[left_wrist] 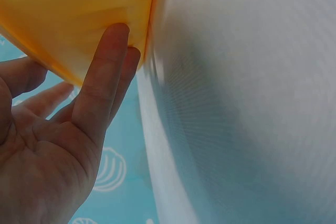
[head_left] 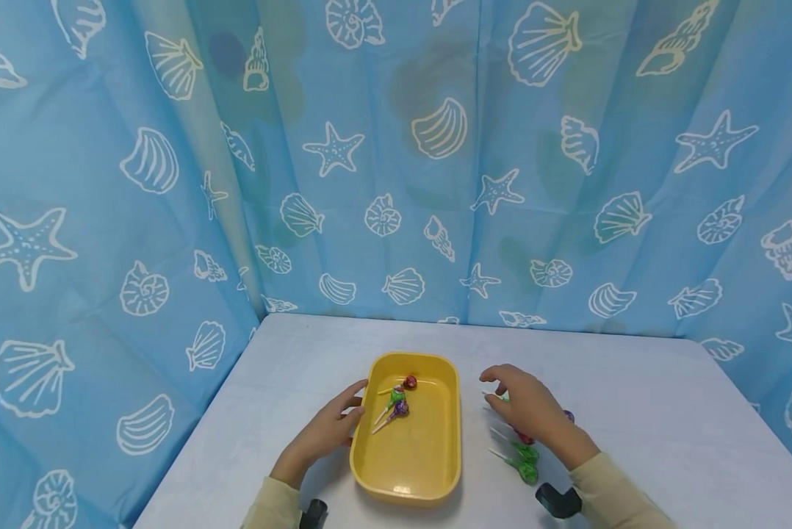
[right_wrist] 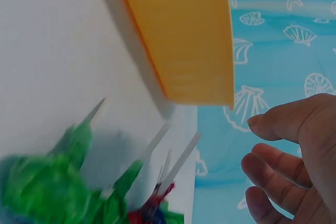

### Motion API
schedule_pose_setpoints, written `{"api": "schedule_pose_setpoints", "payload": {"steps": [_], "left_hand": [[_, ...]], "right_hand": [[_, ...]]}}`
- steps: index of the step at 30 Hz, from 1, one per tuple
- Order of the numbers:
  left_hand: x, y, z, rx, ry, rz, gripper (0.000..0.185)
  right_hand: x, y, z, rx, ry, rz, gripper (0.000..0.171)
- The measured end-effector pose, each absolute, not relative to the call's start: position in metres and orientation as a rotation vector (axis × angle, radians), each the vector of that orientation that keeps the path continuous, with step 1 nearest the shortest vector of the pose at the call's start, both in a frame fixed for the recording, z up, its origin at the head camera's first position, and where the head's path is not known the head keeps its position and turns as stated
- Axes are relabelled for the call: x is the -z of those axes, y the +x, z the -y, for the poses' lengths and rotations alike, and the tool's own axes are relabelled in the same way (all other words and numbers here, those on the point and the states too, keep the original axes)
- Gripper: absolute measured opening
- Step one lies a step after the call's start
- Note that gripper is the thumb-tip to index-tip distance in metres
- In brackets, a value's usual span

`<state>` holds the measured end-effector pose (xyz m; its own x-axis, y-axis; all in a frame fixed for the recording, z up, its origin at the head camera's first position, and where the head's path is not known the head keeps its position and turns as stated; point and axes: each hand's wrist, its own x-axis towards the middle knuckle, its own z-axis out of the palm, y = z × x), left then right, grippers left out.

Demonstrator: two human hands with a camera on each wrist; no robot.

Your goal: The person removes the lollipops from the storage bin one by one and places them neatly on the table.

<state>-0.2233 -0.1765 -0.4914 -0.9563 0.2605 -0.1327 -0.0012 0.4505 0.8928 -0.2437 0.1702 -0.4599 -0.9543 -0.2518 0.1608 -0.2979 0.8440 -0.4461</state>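
A yellow rectangular tray (head_left: 436, 448) sits on the white table and holds three wrapped lollipops (head_left: 397, 402), red, green and purple. My left hand (head_left: 333, 426) rests against the tray's left wall (left_wrist: 79, 19) with straight fingers (left_wrist: 102, 77). My right hand (head_left: 524, 404) hovers palm down, fingers loosely spread, over several loose lollipops (head_left: 522, 459) lying on the table right of the tray. In the right wrist view green and red wrapped lollipops (right_wrist: 79, 182) with white sticks lie under the hand's relaxed fingers (right_wrist: 278, 166), with nothing held.
The white table (head_left: 667, 411) is enclosed by a blue curtain (head_left: 396, 162) printed with shells and starfish at the back and both sides. Black wrist camera mounts (head_left: 558, 502) show at the bottom edge.
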Motion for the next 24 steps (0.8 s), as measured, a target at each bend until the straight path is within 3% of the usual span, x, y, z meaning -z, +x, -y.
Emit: {"api": "schedule_pose_setpoints", "payload": {"steps": [24], "left_hand": [[0.489,-0.224,0.179,-1.551,0.254,-2.385,0.054]], "right_hand": [[0.454,-0.247,-0.116,-0.784,0.697,2.823,0.029]]}}
